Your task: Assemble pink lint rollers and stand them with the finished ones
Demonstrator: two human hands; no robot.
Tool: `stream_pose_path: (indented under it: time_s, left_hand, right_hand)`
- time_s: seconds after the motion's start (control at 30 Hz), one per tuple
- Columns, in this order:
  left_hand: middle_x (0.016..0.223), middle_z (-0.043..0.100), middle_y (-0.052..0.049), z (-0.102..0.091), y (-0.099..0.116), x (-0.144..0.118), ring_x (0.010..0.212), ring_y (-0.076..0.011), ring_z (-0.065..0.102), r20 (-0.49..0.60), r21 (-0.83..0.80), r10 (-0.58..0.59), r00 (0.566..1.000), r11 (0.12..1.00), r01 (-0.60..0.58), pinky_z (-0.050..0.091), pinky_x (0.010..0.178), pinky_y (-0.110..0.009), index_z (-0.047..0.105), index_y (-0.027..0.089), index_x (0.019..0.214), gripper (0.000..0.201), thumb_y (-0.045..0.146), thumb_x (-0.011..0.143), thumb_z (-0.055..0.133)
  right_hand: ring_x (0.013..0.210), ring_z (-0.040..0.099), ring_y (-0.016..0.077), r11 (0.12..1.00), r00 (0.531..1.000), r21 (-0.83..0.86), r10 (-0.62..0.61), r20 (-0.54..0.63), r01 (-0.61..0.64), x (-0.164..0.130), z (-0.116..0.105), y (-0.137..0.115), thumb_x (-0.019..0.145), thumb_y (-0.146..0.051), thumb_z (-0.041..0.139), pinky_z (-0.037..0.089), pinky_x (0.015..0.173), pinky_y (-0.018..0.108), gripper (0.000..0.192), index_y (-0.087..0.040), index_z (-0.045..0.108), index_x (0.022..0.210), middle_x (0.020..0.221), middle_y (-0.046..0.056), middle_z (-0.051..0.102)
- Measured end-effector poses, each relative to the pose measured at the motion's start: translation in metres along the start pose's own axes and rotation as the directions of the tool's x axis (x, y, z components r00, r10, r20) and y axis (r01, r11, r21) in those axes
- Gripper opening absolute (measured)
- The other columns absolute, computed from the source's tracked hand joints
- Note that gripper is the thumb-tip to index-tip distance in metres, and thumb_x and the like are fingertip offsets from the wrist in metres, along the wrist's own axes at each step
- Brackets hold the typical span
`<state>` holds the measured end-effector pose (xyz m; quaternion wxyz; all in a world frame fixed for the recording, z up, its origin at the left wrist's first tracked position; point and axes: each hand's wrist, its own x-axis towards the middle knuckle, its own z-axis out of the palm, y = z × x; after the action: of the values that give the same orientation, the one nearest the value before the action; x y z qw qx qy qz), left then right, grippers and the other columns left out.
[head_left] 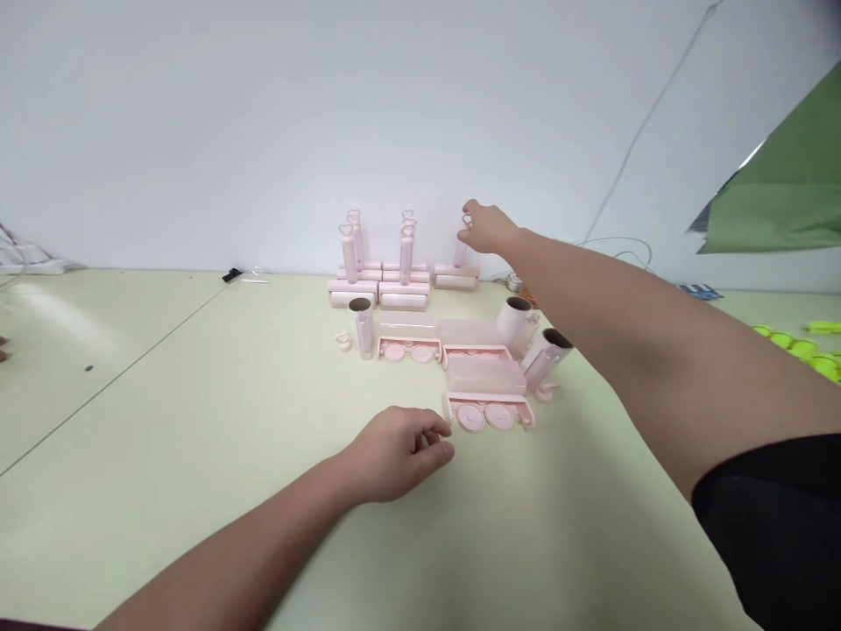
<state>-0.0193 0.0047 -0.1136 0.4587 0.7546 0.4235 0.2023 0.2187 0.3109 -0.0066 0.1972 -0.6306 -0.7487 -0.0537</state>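
Observation:
My right hand (487, 226) reaches to the back of the table, thumb and fingers closed around the heart-shaped top of an upright pink lint roller (455, 273). That roller stands by the wall, apart from several other lint rollers (404, 289) with upright handles and heart loops. My left hand (400, 454) is low over the front of the table, fingers loosely curled and apart from the thumb, with nothing in it. Just beyond it lies a pink roller housing (491, 412) with two round discs. Clear pink covers (486, 375) and another housing (411, 350) lie behind.
White paper rolls (514, 320) stand upright among the parts, with clear pink handle tubes (366, 336) against them. Loose heart pieces (343, 341) lie beside them. Yellow-green items (802, 348) are at the far right, under a hanging green sheet (779, 175). Another person's fingertips (3, 349) show at the left edge.

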Motion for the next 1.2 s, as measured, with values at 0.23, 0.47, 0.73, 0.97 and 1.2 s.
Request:
stream_pose_path:
  time_s: [0.23,0.47,0.73,0.97,1.2]
  left_hand:
    - [0.077,0.064,-0.001,0.0,-0.008,-0.001,0.064,-0.0137,0.055,-0.003,0.016,0.014,1.0,1.0,-0.014,0.043,0.058,-0.025,0.066,0.022,0.107,0.029,0.041,0.089,0.054]
    - [0.077,0.058,0.002,0.0,-0.01,0.004,0.059,-0.0115,0.049,-0.037,-0.064,-0.025,0.999,0.998,0.023,0.04,0.055,-0.023,0.06,0.021,0.118,0.037,0.043,0.089,0.055]
    - [0.069,0.053,0.003,-0.004,-0.002,0.004,0.058,-0.0106,0.044,-0.15,-0.105,-0.032,0.988,0.994,0.017,0.036,0.053,-0.023,0.065,0.017,0.1,0.034,0.047,0.086,0.058]
    - [0.075,0.063,0.0,-0.014,-0.005,0.003,0.065,-0.0129,0.056,-0.28,-0.067,-0.005,0.96,0.998,-0.014,0.046,0.063,-0.026,0.068,0.019,0.094,0.029,0.045,0.084,0.061]
    - [0.086,0.067,-0.008,-0.022,0.034,0.005,0.058,-0.0115,0.054,-0.284,-0.418,-0.03,0.958,0.903,-0.096,0.042,0.047,-0.023,0.066,0.015,0.095,0.045,0.057,0.083,0.061]
  right_hand:
    - [0.069,0.061,0.0219,0.977,0.998,0.214,0.005,0.057,-0.017,-0.057,-0.059,-0.005,0.078,-0.027,0.068,0.051,0.067,0.039,0.03,-0.015,0.067,0.105,0.079,0.009,0.066]
    - [0.066,0.063,0.0193,0.93,0.996,0.365,0.006,0.084,-0.036,-0.186,-0.103,0.02,0.076,-0.019,0.061,0.05,0.058,0.033,0.01,-0.021,0.066,0.084,0.076,0.004,0.066]
    - [0.111,0.06,0.0283,0.953,0.991,0.276,-0.116,-0.065,0.129,-0.263,-0.043,0.046,0.08,-0.019,0.052,0.051,0.089,0.043,0.031,-0.02,0.069,0.106,0.122,0.013,0.063]
    - [0.1,0.065,0.0291,0.952,0.995,0.287,-0.104,-0.009,0.102,-0.263,-0.035,0.051,0.088,-0.032,0.053,0.049,0.09,0.045,0.024,-0.02,0.071,0.097,0.105,0.011,0.072]
    - [0.114,0.059,0.0334,0.892,0.794,0.413,0.113,-0.597,0.183,-0.292,-0.079,0.003,0.092,-0.035,0.052,0.052,0.089,0.053,0.024,-0.034,0.072,0.106,0.122,0.009,0.063]
